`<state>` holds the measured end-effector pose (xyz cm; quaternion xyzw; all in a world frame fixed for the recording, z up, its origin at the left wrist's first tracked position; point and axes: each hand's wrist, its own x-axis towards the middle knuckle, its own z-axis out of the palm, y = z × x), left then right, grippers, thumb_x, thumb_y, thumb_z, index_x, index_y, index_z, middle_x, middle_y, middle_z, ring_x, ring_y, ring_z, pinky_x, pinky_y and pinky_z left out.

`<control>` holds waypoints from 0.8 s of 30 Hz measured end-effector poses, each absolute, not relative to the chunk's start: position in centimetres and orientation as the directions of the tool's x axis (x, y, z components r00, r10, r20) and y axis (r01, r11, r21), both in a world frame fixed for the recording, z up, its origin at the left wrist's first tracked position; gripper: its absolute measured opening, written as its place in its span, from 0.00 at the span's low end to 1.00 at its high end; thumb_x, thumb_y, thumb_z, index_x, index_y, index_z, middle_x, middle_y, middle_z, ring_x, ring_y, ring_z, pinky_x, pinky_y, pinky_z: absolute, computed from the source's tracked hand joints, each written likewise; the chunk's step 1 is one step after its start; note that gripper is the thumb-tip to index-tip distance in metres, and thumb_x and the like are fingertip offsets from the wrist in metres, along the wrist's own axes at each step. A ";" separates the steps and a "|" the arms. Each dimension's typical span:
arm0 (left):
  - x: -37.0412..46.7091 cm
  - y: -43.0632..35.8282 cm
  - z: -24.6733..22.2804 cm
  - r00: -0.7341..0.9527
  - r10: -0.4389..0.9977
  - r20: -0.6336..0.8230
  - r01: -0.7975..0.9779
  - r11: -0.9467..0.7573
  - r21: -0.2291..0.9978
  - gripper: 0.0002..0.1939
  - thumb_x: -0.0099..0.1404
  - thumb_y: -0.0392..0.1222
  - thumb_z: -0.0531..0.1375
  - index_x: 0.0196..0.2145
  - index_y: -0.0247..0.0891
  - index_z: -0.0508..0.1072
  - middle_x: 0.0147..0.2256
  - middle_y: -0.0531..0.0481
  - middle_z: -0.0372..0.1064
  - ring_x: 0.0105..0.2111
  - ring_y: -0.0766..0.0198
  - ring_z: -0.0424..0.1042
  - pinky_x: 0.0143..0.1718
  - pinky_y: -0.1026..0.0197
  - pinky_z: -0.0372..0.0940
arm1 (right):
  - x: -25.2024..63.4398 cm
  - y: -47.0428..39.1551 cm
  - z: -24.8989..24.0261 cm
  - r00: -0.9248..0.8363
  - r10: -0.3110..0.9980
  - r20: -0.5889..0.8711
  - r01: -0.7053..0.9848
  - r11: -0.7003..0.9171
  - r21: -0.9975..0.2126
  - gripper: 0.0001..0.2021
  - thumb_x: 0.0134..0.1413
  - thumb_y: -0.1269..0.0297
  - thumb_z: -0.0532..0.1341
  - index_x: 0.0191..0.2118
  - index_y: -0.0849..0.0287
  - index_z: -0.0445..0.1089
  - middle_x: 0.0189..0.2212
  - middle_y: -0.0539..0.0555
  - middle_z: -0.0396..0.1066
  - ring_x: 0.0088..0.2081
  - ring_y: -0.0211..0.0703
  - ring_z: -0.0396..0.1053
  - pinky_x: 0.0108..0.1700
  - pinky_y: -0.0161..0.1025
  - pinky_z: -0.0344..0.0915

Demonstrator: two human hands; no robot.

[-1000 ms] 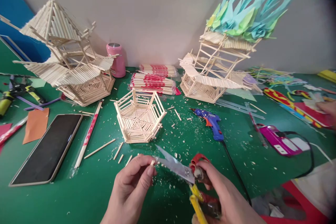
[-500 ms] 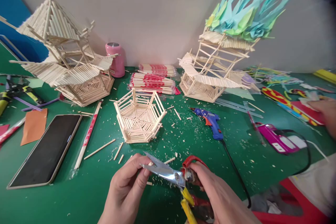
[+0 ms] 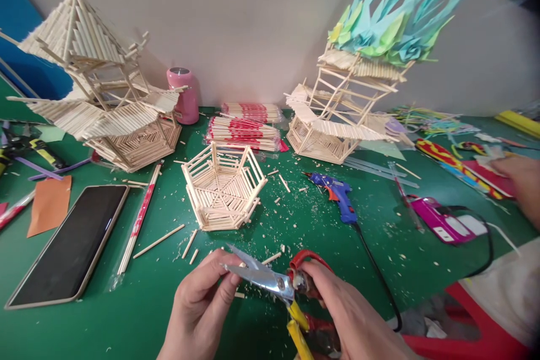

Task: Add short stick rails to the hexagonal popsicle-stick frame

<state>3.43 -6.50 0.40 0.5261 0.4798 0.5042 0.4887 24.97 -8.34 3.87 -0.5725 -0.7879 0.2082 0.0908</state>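
My left hand (image 3: 202,301) pinches a short wooden stick (image 3: 242,265), mostly hidden by its fingers, with its end between the scissor blades. My right hand (image 3: 337,304) is wrapped round the red and yellow handles of the scissors (image 3: 270,282), whose blades are parted and point left at my left fingertips. Just beyond both hands stands a basket-like frame of sticks (image 3: 223,194) with a flat, many-sided base. Loose sticks (image 3: 159,241) and small chips lie around it on the green table (image 3: 126,326).
Two stick pavilions (image 3: 126,124), (image 3: 329,129) flank packs of sticks (image 3: 242,134) and a pink container (image 3: 183,95). A phone (image 3: 70,244) lies left. Right are a blue glue gun (image 3: 335,194), its cable, a magenta device (image 3: 439,219) and another person's hand (image 3: 517,180).
The whole view has shifted slightly, so things sit a little further left. My hands, the scissors and the stick keep nearly the same pose.
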 end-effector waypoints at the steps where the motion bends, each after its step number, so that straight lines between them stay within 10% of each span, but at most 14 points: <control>1: 3.4 -6.5 0.5 0.025 0.998 0.064 0.017 -0.065 0.998 0.07 0.59 0.35 0.58 0.30 0.43 0.75 0.27 0.52 0.69 0.27 0.64 0.65 0.28 0.66 0.62 | 24.9 -8.4 3.9 -0.333 0.938 -0.097 0.862 0.261 -0.434 0.33 0.34 0.64 0.62 0.52 0.59 0.56 0.43 0.62 0.72 0.42 0.59 0.72 0.37 0.46 0.73; 24: 3.3 -6.5 0.2 -0.022 0.998 0.056 -0.063 -0.057 0.996 0.07 0.59 0.35 0.59 0.31 0.46 0.77 0.25 0.54 0.68 0.25 0.66 0.64 0.25 0.69 0.61 | 24.8 -8.5 4.1 -0.345 0.933 -0.103 0.852 0.265 -0.452 0.33 0.40 0.62 0.63 0.55 0.62 0.58 0.46 0.63 0.71 0.45 0.58 0.70 0.40 0.44 0.73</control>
